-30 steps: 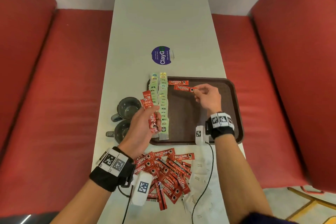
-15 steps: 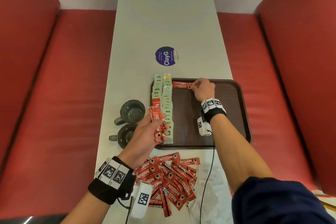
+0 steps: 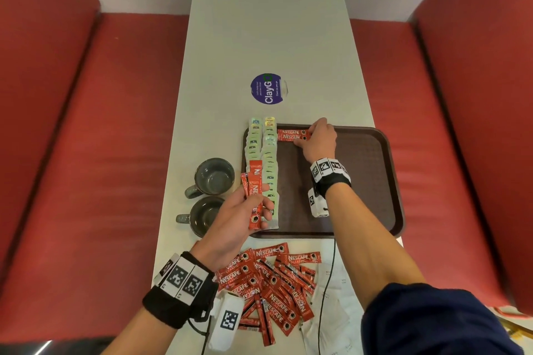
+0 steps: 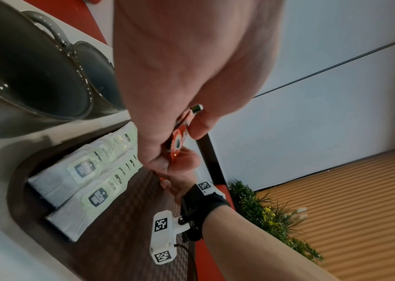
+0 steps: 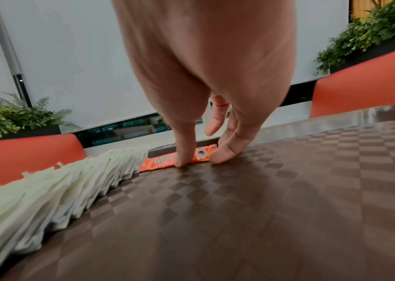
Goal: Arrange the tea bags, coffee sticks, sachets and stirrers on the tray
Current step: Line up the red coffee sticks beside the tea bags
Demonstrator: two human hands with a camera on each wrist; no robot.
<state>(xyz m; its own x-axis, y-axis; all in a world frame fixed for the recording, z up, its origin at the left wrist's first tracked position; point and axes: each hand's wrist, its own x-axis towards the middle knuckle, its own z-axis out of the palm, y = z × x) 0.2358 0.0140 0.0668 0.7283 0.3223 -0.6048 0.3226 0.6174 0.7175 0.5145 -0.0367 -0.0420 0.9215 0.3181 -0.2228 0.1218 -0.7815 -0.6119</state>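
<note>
Our right hand (image 3: 318,140) is at the far end of the tray (image 3: 372,181). Its straight fingers (image 5: 184,154) press on the second coffee stick (image 3: 292,138), which lies flat, just below the first one (image 3: 292,132). Both run side to side, touching the tea bags (image 3: 264,164) on their left. Our left hand (image 3: 235,223) grips a few more coffee sticks (image 3: 255,196), pointing away from us. We think the next stick must turn sideways and go just nearer to us. The right hand is closer to that spot.
</note>
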